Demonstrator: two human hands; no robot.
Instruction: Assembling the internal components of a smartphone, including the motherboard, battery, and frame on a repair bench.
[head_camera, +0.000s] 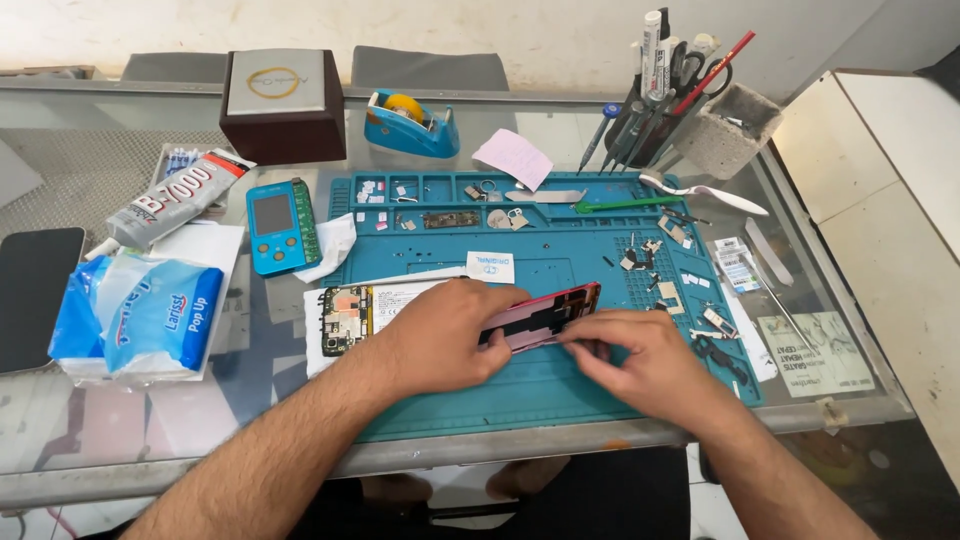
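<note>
Squarely on the blue mat, the left hand clamps the pink phone frame tilted for access; right hand fingertips pinch together at its lower edge.

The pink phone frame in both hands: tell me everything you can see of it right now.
The pink phone frame is a slim, glossy shell with its dark inner side showing. It is tilted, its right end raised, above the blue repair mat. The left hand grips its left end; the right hand fingertips pinch its lower edge near the middle. Its left part is hidden behind the left hand.
</note>
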